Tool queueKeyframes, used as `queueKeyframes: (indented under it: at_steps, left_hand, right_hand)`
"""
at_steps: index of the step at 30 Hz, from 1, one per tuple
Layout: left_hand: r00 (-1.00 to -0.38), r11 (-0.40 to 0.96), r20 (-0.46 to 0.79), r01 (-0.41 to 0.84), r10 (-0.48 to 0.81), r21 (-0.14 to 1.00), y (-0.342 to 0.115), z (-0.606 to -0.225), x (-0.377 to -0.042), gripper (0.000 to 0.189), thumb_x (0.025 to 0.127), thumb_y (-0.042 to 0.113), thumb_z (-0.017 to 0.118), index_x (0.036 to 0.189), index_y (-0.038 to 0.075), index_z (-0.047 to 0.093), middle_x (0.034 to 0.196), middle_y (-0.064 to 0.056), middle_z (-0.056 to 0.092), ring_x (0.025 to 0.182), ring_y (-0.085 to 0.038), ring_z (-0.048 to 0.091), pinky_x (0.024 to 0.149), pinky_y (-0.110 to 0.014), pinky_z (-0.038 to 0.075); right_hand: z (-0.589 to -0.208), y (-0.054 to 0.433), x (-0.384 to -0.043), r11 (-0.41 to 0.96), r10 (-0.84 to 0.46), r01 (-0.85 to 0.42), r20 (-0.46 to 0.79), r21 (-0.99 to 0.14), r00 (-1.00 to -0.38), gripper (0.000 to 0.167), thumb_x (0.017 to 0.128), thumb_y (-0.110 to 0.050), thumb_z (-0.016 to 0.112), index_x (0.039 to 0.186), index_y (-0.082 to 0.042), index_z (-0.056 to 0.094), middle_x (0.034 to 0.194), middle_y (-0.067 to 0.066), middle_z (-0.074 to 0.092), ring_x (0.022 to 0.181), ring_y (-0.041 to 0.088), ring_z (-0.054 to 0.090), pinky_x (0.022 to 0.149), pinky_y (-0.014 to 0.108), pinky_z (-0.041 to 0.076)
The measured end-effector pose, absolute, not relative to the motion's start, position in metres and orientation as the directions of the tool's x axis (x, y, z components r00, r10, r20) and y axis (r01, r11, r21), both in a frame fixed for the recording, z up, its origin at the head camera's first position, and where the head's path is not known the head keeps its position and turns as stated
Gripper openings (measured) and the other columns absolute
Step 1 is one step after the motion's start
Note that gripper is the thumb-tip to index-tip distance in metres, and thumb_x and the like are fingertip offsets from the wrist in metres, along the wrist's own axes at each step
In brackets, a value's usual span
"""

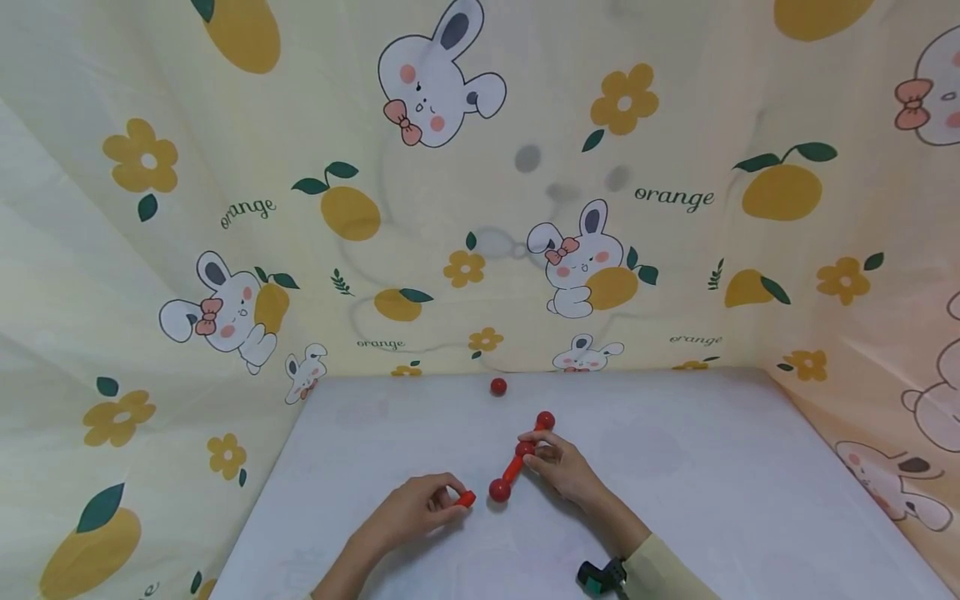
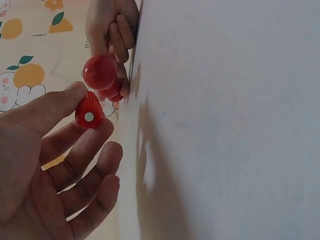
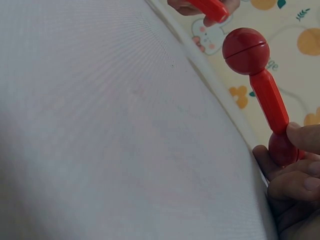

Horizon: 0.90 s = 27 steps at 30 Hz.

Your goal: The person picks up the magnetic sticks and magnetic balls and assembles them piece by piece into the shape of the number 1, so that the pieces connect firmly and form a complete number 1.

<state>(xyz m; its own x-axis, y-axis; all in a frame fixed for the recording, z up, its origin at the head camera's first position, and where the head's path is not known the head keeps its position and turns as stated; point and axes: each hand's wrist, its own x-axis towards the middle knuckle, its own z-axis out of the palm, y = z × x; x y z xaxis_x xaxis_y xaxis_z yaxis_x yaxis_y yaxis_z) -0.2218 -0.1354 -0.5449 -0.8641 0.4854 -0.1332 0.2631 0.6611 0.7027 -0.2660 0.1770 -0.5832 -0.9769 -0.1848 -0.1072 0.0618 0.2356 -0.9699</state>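
Observation:
My left hand (image 1: 408, 510) pinches a short red rod (image 1: 467, 498) between thumb and fingertips. A pale round disc shows on the rod's end in the left wrist view. Across from it, my right hand (image 1: 573, 477) holds a chain of red balls and rods by the middle ball (image 3: 283, 150). One red connecting rod (image 3: 270, 102) runs from there to the near end ball (image 1: 499, 490), which faces the rod in my left hand with a small gap between them. Beyond my right fingers is the far end ball (image 1: 545, 420); the rod leading to it is mostly hidden.
A loose red ball (image 1: 498, 387) lies at the back edge of the white table (image 1: 675, 483). Behind and at both sides hangs a cloth (image 1: 465, 192) printed with rabbits and oranges. A black device (image 1: 602, 577) sits by the right sleeve.

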Motion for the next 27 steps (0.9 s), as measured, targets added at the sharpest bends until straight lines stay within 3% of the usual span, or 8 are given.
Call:
queueKeyframes:
  at_steps: [27]
  left_hand:
    - [-0.838,0.605,-0.119,0.278,0.532,0.746,-0.116,-0.545,-0.215,0.019,0.097,0.033,0.081,0.113,0.024,0.075,0.079,0.013,0.066,0.071,-0.005,0.058,0.068,-0.024,0.048]
  right_hand:
    - [-0.585,0.178,-0.266,0.241,-0.192,0.036,-0.084,-0.970,-0.978,0.039,0.100,-0.021,0.078,0.138,-0.017,0.069,0.134,0.008,0.067,0.107,0.026,0.061,0.056,0.024,0.042]
